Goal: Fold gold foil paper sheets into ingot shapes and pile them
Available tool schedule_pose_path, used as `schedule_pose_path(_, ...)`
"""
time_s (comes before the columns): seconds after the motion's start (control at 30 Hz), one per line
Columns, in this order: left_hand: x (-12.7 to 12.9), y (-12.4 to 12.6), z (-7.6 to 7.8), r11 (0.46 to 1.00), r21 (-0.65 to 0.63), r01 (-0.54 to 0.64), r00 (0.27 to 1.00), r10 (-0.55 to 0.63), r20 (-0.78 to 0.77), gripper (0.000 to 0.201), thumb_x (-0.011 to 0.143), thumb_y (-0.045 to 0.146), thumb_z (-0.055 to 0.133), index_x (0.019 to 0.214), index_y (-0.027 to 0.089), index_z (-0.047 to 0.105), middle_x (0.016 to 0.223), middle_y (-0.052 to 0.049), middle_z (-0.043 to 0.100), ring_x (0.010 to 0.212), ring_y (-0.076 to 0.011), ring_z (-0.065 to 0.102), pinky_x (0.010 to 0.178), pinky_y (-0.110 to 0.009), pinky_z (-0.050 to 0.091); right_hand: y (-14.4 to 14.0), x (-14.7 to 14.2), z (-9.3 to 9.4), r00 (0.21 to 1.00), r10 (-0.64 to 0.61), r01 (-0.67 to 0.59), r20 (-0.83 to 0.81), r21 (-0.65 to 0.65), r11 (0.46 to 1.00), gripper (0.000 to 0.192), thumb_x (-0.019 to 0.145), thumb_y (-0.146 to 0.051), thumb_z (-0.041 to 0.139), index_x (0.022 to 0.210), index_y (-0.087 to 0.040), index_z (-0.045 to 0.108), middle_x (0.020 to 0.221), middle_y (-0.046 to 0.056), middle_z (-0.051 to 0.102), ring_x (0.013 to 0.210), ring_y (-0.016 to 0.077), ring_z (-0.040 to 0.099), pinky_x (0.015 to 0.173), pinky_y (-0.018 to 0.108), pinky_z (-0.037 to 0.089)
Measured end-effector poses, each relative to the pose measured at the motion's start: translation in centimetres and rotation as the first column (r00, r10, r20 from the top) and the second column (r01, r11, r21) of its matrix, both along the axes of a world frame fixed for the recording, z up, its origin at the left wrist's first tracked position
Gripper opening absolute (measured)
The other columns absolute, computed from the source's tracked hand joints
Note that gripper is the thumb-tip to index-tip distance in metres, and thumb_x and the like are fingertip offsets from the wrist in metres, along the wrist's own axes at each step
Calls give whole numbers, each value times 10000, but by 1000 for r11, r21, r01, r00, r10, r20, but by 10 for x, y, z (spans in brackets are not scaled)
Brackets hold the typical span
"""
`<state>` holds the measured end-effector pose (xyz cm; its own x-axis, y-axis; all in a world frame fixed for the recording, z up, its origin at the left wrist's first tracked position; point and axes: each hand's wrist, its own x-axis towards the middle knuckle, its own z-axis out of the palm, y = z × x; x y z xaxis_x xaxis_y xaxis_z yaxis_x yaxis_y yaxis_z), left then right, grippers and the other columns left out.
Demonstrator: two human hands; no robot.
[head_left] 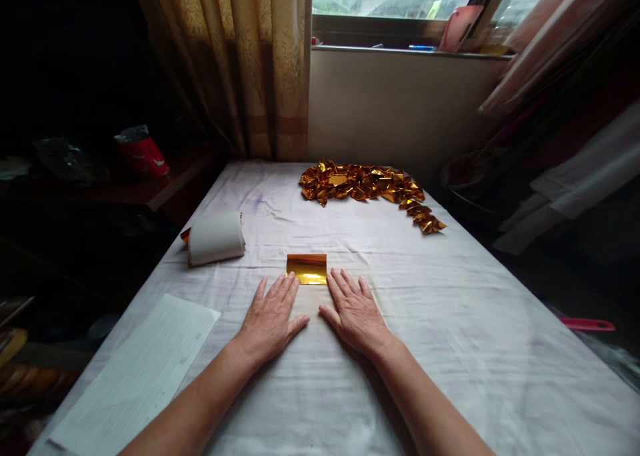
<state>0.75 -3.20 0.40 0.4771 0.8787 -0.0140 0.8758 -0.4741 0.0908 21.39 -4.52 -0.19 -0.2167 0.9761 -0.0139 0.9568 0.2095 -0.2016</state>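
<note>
A small rectangle of shiny gold foil paper lies flat on the white cloth in front of me, with a darker strip along its far edge. My left hand rests palm down, fingers stretched out, its fingertips on the foil's near left corner. My right hand is also flat and spread, with its fingertips at the foil's right edge. Neither hand grips anything. Farther back lies a heap of folded gold foil pieces, trailing off to the right.
At the left, a curled stack of white-backed sheets sits on the cloth-covered table. A printed paper sheet lies beside my left forearm. Beyond the table are a curtain, a windowsill with a pink cup, and hanging clothes.
</note>
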Motion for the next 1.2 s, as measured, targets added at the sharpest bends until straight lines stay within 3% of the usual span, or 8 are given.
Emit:
schedule_pose_path(0.2,-1,-2,4,999,15,-41,999,41,-6,672,924,586,403,1467,191,396,1567,-136,301,1460,-295,252,1181,-545,170,-3,-7,1,999,-32,33,-8,144,989,632,960,-467,429,1489,-130,353,1564,124,273,1461,280,232,1184,521,125)
schedule_pose_path(0.3,0,-3,2,999,29,-45,999,45,0,646,925,564,419,1459,201,412,1557,-137,327,1453,-305,268,1178,-553,177,-4,-20,4,998,43,-34,-34,234,972,614,963,-429,441,1500,-151,334,1572,112,256,1466,269,216,1194,515,95)
schedule_pose_path(0.43,-2,-2,-4,998,50,-31,1000,31,5,610,944,521,399,1473,219,392,1558,-130,324,1452,-304,270,1176,-559,182,0,-34,6,986,152,-143,-72,115,983,540,988,-425,384,1476,-192,384,1552,75,319,1447,244,275,1190,518,139)
schedule_pose_path(0.57,-4,-3,-7,998,45,-37,999,37,5,646,943,540,375,1484,187,368,1565,-127,302,1458,-288,258,1186,-539,166,1,-31,6,990,109,-108,-91,13,994,531,996,-459,354,1467,-217,394,1545,62,336,1441,237,290,1178,541,154)
schedule_pose_path(0.9,-2,-11,5,991,78,-107,994,109,-18,632,915,514,450,1429,147,444,1510,-151,408,1422,-309,332,1179,-544,158,-9,-16,5,998,5,0,-65,75,997,483,983,-402,401,1423,-211,453,1515,87,404,1413,255,341,1149,543,186)
schedule_pose_path(1.07,-2,-8,20,986,116,-123,992,122,21,507,903,429,521,1326,152,552,1430,-170,512,1342,-346,430,1149,-568,211,3,-17,15,997,21,-8,-78,168,986,317,946,-354,498,1226,-248,602,1348,76,595,1257,248,507,1127,517,207)
schedule_pose_path(1.2,-2,6,32,983,147,-107,993,98,62,304,895,318,558,1151,171,630,1300,-137,608,1223,-302,517,1104,-482,313,23,-15,22,997,40,-29,-68,166,986,151,899,-322,584,978,-241,685,1083,58,690,1012,217,600,1051,436,311)
